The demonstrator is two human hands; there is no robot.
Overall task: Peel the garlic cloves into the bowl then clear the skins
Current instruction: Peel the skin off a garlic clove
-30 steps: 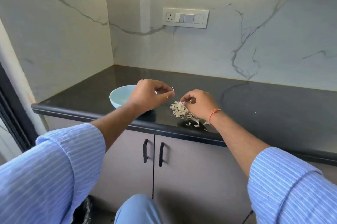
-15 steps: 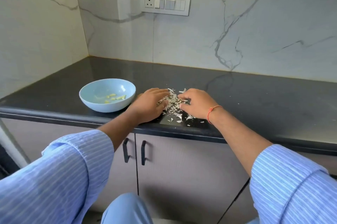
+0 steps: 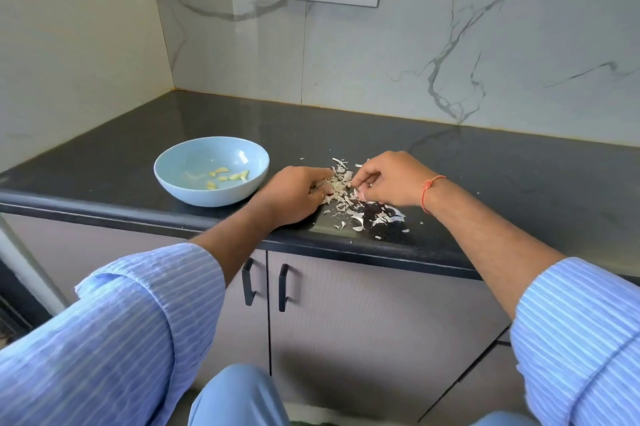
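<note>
desk: dark polished top, carrying all items below; pale cabinet doors with two black handles beneath its front edge.
bowl: light blue, left of both hands, just beside the left hand but apart from it; peeled garlic cloves lie on its floor.
left hand: palm down on the desk, fingers loosely curved into the left side of the skins; whether it holds any, cannot tell.
right hand: fingers curled down onto the right side of the pile; grip on the skins not clear.
garlic skins: pale flakes heaped between the hands, strays trailing to the front edge.
change: half a second ago the hands met over the pile; now slightly parted, right hand's fingers more bent.
</note>
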